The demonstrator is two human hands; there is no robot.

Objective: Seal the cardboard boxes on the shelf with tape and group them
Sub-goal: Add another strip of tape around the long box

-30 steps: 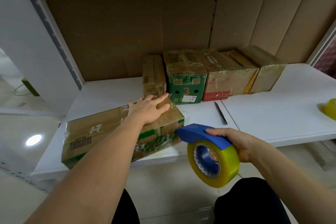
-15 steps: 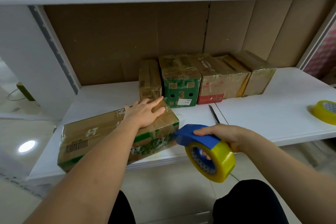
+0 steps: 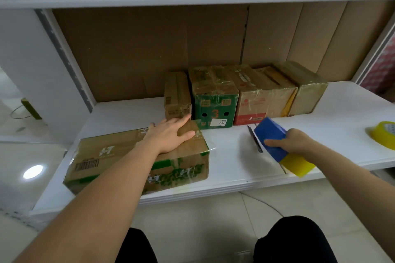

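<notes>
With the left hand (image 3: 171, 134) pressed flat on the long box (image 3: 119, 156) at the shelf (image 3: 235, 168) front (taping looks done), the right hand (image 3: 292, 142) grips the tape dispenser (image 3: 275, 141), so grouping it with the 5 boxes (image 3: 241, 94) behind seems next.

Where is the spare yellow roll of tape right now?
In the head view, the spare yellow tape roll lies on the white shelf at the far right edge, apart from the row of boxes, beyond the right hand gripping the blue tape dispenser.
</notes>
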